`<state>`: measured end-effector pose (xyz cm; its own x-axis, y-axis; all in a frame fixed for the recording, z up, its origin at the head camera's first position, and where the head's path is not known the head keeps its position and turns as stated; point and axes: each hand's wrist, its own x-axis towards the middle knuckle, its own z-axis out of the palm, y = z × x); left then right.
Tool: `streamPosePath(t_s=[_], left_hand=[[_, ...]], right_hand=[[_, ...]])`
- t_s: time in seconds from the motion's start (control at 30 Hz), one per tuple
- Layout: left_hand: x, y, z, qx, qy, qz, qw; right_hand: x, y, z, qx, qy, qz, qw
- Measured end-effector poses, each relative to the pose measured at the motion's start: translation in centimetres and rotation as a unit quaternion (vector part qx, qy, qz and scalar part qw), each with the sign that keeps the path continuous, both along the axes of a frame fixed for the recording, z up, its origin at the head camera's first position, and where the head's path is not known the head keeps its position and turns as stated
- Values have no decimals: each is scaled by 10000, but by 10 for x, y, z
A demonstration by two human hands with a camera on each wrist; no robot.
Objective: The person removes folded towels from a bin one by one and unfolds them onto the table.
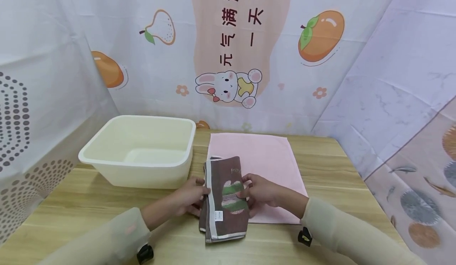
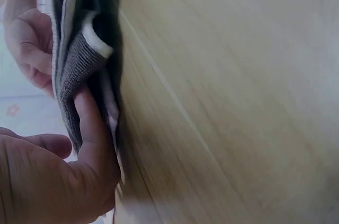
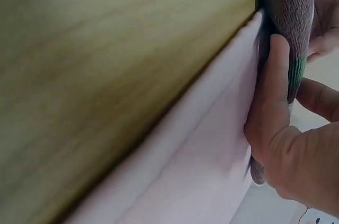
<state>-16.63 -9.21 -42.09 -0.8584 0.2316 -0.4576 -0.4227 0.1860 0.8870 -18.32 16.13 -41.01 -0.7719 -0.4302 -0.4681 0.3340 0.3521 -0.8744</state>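
A folded brown towel with a green-and-pink striped motif, pale edging and a small white label is held between both hands in the head view. At its left edge, my left hand grips the folded layers; the left wrist view shows one finger tucked among the brown layers. On the opposite edge my right hand pinches the towel, thumb on top and fingers beneath. A pink cloth lies flat under the towel's right part and the right hand.
A cream plastic basin stands at the left back of the wooden table. Printed curtains hang behind and along both sides. Dark wrist straps show below the sleeves.
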Motion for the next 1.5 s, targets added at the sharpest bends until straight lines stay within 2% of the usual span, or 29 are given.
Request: streamPosePath(t_s=[0.13,0.27,0.37,0.47,0.6,0.7,0.9,1.03,1.27,1.5], left_hand=[[7,-5,0,-49,-153,-194,9997],[12,-7,-1,286,-152,-516,9981],[14,-7,1,491,-149,-608,9968],[17,-8,3,370,-186,-560,9976],[15,-9,3,-23,-131,-472,9988],[6,-7,3,-89,12,-441,9990],[-15,1,0,128,243,-307,9992],[-19,6,-2,209,409,-71,9989],[-14,7,4,426,447,60,9981],[1,-3,10,353,461,-21,9983]], right_hand=[[5,0,-1,-264,-137,140,9995],[11,0,-2,-639,-282,45,9975],[15,-2,-1,-752,-324,-122,9966],[17,-3,0,-688,-335,-147,9970],[15,-3,0,-321,-180,-65,9993],[6,-5,0,-74,-32,-134,9999],[-18,-8,-2,55,31,-463,9989],[-24,-10,-2,23,82,-400,9992],[-18,-12,4,-54,196,-388,9990],[-3,-17,8,-217,116,-326,9992]])
